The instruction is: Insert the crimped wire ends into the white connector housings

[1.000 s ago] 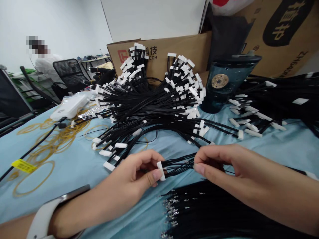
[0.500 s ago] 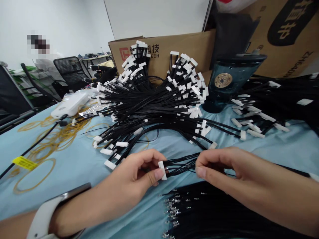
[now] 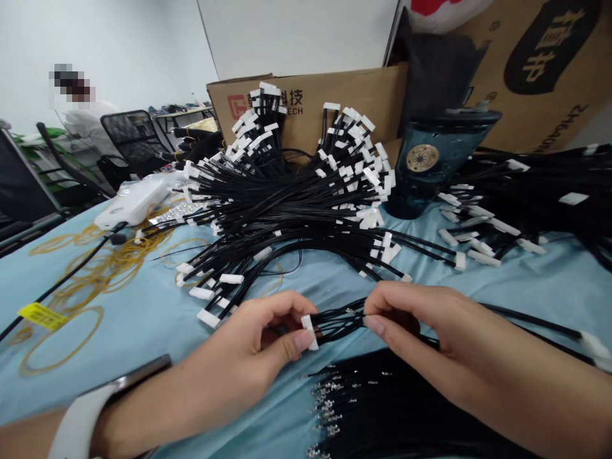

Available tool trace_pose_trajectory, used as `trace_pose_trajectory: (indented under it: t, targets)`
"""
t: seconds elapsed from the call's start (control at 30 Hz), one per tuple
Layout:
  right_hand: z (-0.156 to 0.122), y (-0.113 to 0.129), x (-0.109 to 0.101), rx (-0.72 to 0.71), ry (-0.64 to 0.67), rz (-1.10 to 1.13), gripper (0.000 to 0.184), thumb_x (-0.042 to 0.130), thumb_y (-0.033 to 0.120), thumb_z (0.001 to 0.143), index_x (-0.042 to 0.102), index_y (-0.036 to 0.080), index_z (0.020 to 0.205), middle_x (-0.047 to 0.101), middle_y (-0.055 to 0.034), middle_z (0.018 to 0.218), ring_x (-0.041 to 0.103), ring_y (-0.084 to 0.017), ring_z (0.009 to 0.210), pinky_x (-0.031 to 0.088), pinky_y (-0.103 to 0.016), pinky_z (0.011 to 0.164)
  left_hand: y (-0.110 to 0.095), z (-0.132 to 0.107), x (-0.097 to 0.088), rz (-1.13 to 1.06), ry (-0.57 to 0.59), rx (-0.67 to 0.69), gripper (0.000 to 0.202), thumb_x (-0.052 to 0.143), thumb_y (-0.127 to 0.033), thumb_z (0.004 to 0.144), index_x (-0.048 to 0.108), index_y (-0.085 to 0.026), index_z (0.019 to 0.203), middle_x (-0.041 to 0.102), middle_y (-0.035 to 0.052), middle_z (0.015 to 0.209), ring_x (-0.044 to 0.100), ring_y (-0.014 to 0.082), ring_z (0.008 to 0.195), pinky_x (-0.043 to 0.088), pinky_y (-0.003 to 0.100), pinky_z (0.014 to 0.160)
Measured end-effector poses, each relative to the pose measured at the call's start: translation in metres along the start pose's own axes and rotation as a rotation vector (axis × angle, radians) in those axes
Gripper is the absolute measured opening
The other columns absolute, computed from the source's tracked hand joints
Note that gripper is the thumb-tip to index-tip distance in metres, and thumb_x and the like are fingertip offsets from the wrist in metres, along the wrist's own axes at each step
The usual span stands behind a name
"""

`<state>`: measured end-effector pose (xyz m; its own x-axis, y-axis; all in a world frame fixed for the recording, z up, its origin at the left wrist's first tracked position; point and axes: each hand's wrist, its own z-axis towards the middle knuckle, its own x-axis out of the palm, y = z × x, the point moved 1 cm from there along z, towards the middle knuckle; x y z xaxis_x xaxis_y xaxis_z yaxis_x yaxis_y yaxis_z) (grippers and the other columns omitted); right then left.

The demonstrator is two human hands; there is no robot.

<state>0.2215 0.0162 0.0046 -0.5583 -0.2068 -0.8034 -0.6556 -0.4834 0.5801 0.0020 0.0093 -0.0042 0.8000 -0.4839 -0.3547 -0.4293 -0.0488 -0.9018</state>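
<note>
Between thumb and fingers, my left hand [image 3: 268, 344] pinches a white connector [image 3: 310, 332] with several black wires [image 3: 339, 322] running out of it to the right. My right hand [image 3: 406, 319] is closed, thumb against forefinger, around the wires a short way from the connector. What lies exactly between its fingertips is partly hidden. The wires pass on to the right, where another white connector [image 3: 594, 344] shows beyond my wrist. Below my hands lies a thick bundle of loose black wires [image 3: 392, 408] with bare metal terminals [image 3: 327, 401] at their left ends.
A large heap of finished black cables [image 3: 287, 191] with white connectors stands behind my hands. Further right are a blue tumbler [image 3: 421, 166] and more cables [image 3: 497, 204]. Yellow rubber bands [image 3: 95, 274] and a white device [image 3: 127, 207] lie left. A person [image 3: 86, 121] sits far back.
My right hand has moved left along the wires, closer to the connector. My left hand keeps its pinch on the connector. The view has shifted slightly.
</note>
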Motion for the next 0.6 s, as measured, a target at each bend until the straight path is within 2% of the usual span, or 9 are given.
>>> trace_pose_trajectory:
  t: [0.1,0.2,0.43,0.6]
  targets:
    - [-0.001,0.000,-0.001,-0.094,-0.063,-0.048,0.025,0.043,0.017,0.092,0.051,0.022,0.069,0.058,0.0031,0.064,0.055,-0.010,0.052,0.042,-0.024,0.047,0.000,0.001,0.000,-0.017,0.005,0.002,0.014,0.059,-0.034,0.093,0.064,-0.023,0.098,0.062,-0.0013,0.085,0.057,0.0203,0.082,0.043,0.031,0.073]
    - [-0.001,-0.002,-0.001,-0.123,-0.080,-0.079,0.025,0.041,0.015,0.092,0.053,0.022,0.071,0.058,0.0023,0.065,0.056,-0.011,0.054,0.043,-0.025,0.048,0.002,0.001,0.000,-0.059,0.020,-0.004,0.013,0.060,-0.035,0.093,0.064,-0.023,0.097,0.064,-0.0009,0.086,0.057,0.0205,0.083,0.044,0.031,0.074]
    - [-0.003,-0.004,-0.002,-0.042,0.012,-0.034,0.022,0.042,0.019,0.093,0.056,0.023,0.076,0.062,0.0019,0.072,0.061,-0.014,0.062,0.048,-0.030,0.055,0.001,0.001,0.000,-0.118,0.015,-0.026,0.011,0.062,-0.032,0.090,0.064,-0.022,0.095,0.063,-0.0020,0.083,0.057,0.0190,0.080,0.045,0.030,0.072]
    - [-0.010,-0.005,-0.002,-0.022,0.124,0.058,0.023,0.043,0.029,0.099,0.058,0.027,0.081,0.065,0.0054,0.078,0.063,-0.013,0.069,0.051,-0.027,0.061,0.002,0.002,-0.001,-0.097,0.001,-0.025,0.013,0.062,-0.034,0.091,0.064,-0.023,0.096,0.064,-0.0018,0.085,0.057,0.0195,0.082,0.045,0.030,0.073]
